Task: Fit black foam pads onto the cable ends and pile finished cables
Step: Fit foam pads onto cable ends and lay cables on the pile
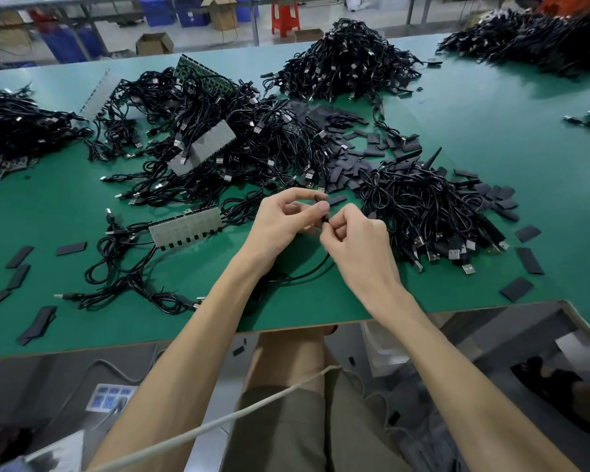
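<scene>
Both hands are curled, fingertip to fingertip. The right hand (358,240) pinches the cable (312,271) by its end. The left hand (283,219) pinches right beside it, with a small dark bit at its fingertips, probably a foam pad (317,198), though I can't be sure. The cable's length runs back under the wrists. The finished pile (423,212) sits just right of the right hand, which is nearer to it.
</scene>
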